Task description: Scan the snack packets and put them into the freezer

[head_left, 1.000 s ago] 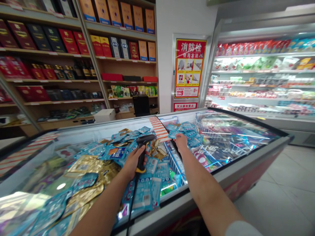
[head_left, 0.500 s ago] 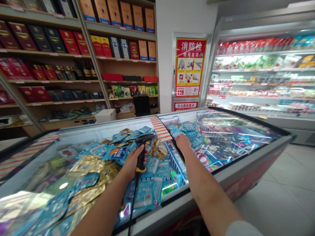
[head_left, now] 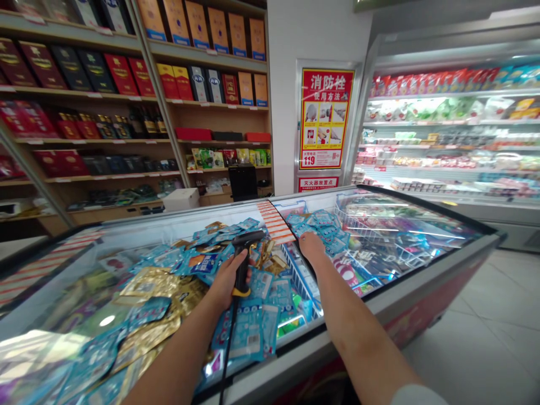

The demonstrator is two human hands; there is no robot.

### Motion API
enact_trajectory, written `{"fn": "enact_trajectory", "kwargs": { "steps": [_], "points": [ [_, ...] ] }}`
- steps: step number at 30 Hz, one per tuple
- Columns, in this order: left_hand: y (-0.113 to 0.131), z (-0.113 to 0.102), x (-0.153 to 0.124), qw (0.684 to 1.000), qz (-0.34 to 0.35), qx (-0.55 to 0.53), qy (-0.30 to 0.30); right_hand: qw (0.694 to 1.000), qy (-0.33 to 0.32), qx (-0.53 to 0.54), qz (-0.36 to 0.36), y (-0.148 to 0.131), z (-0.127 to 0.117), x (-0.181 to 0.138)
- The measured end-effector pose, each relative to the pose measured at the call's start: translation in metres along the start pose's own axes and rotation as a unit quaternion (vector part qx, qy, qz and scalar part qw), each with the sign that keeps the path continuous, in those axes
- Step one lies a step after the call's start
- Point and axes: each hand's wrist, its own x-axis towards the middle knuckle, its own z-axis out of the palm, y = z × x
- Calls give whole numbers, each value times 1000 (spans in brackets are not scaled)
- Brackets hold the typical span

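Observation:
A black barcode scanner [head_left: 242, 264] with yellow trim is upright in my left hand [head_left: 228, 278], the fingers wrapped round its handle. Its cable runs down across the packets to the bottom of the view. The scanner's head hangs over loose blue packets [head_left: 248, 326] and gold packets [head_left: 152, 281] piled on the freezer's left side. My right hand [head_left: 312, 247] is closed, at the dark edge of the freezer's glass lid, next to another heap of blue packets [head_left: 331, 225]. Its fingertips are hidden, and I cannot make out what they grip.
The chest freezer [head_left: 367, 318] spans the view, with wire baskets [head_left: 301, 275] under its glass. Behind it stand shelves of boxed goods [head_left: 181, 101], a white box [head_left: 181, 198] and a fire hydrant poster [head_left: 327, 118]. A lit refrigerated display [head_left: 447, 129] stands at right.
My right hand has shifted very slightly left at the lid edge. The scanner and my left hand hold nearly the same place.

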Motion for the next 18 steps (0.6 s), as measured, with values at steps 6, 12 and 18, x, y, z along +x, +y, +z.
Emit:
{"fn": "enact_trajectory", "kwargs": {
  "steps": [6,12,18],
  "points": [
    [-2,0,2,1000,6,-11,2,978,-139,97,-120,-11,1,-7],
    [-3,-1,4,1000,13,-17,7,929,-285,148,-187,-24,-5,-22],
    [-1,0,2,1000,7,6,-3,921,-290,222,-136,-20,4,-19]
  ]
}}
